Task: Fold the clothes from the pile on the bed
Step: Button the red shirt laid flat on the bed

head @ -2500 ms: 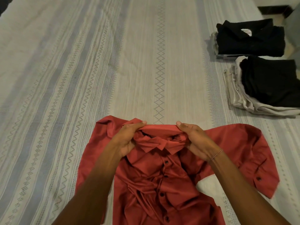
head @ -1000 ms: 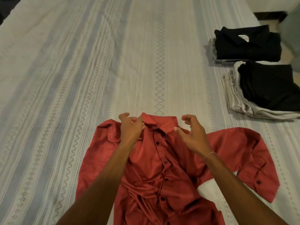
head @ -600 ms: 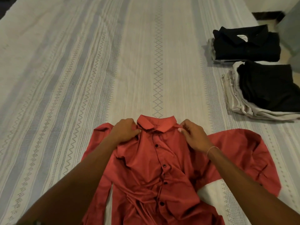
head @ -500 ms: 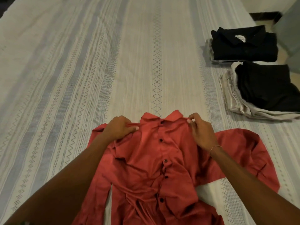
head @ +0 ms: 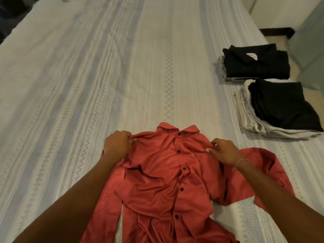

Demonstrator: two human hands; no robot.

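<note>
The bed (head: 87,85), under a striped spread, carries everything. The red shirt (head: 163,176) lies front-up at its near middle, buttoned, collar pointing away; its lower part is cut off by the frame. At the right edge sit two folded stacks: a black shirt (head: 256,64) on pale cloth, and a black garment (head: 280,106) on beige pieces (head: 249,118). The left hand (head: 117,144) pinches the shirt's left shoulder; the right hand (head: 226,151) pinches the right shoulder. Both hands have moved outward from the collar since half a second ago.
</note>
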